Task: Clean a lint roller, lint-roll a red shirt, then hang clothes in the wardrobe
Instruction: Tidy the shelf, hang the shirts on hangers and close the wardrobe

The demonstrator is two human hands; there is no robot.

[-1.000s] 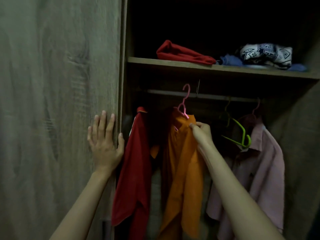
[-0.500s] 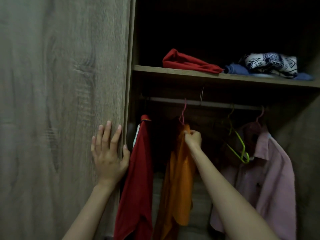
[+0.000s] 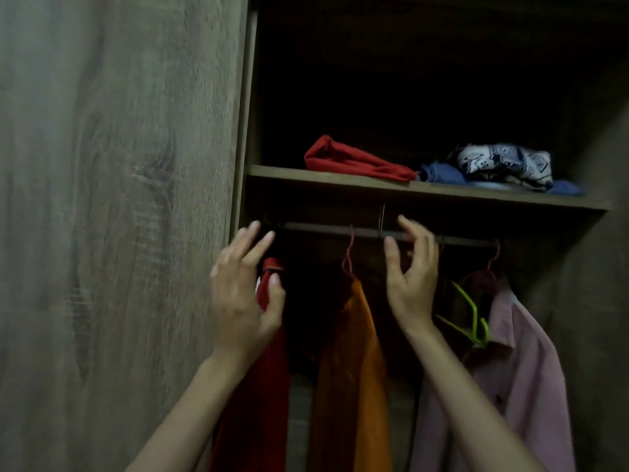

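Both forearms run off the bottom edge. The left hand is blurred, with its fingers spread and raised. Its thumb lies over the collar of the red shirt, but I cannot tell whether it presses there, and it hides that shirt's hanger. The right hand is loosely spread with the fingers slightly bent, and it grips nothing.

3 shirts hang from the rail, all cut off below. The red shirt is leftmost, just beside the wardrobe door. Next comes an orange shirt on a pink hanger, then a pink shirt with a bare green hanger in front of it.

Above, on the shelf, lie a folded red cloth and a patterned bundle. The space behind them is too dark to make out.
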